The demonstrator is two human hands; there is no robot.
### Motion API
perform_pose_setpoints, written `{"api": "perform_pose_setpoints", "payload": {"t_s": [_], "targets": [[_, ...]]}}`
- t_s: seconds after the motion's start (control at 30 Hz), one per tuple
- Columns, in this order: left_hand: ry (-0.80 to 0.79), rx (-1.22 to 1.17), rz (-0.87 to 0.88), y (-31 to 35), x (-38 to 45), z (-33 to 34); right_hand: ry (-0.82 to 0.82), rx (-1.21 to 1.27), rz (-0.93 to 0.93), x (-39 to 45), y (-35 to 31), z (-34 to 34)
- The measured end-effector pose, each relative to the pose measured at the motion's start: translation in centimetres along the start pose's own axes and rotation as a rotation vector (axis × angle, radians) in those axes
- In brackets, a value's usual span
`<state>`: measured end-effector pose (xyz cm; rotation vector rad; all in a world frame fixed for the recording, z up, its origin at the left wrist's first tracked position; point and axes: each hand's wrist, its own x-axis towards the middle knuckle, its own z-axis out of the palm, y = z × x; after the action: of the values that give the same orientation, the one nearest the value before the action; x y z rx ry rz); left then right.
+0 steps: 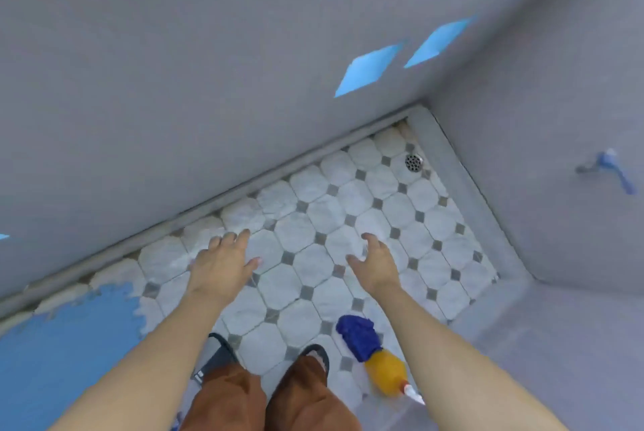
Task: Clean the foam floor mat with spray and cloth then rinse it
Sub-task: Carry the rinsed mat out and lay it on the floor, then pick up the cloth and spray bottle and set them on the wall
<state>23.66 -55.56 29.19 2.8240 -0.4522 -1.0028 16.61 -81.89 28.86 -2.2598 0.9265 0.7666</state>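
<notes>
Blue foam floor mat lies flat on the tiled floor, left of the person's feet; likely light, limp and slick when wet, best taken along its notched edge. Left hand and right hand, beyond the feet, are spread and hold nothing. Right of the feet: blue cloth touching an orange spray bottle. No writing is legible.

Both bare forearms reach forward and down. The left grip is spread palm-down, fingers straight. Well apart beside it, the right grip hangs with fingers relaxed, holding nothing.
</notes>
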Motion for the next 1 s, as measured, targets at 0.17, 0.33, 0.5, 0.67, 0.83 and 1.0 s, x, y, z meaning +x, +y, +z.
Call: {"api": "perform_pose_setpoints", "payload": {"t_s": [0.17,0.33,0.5,0.67,0.83,1.0], "targets": [[-0.04,0.081,0.204,13.4,2.9,2.4,0.149,0.369,0.317,-2.6,15.9,-4.6],[-0.117,0.146,0.363,25.9,3.7,7.0,0.25,0.54,0.593,-5.6,29.4,-4.7],[-0.261,0.292,0.521,34.4,4.3,14.5,0.272,0.667,0.782,-7.6,38.0,-0.2],[-0.384,0.41,0.599,36.8,6.6,24.3,0.39,0.896,1.097,-7.5,40.5,8.3],[-0.454,0.439,0.599,34.5,9.6,34.4,0.388,1.163,1.105,-4.7,41.1,17.2],[-0.486,0.433,0.59,31.7,13.5,44.0,0.725,1.275,0.946,-1.2,41.3,22.7]]}}
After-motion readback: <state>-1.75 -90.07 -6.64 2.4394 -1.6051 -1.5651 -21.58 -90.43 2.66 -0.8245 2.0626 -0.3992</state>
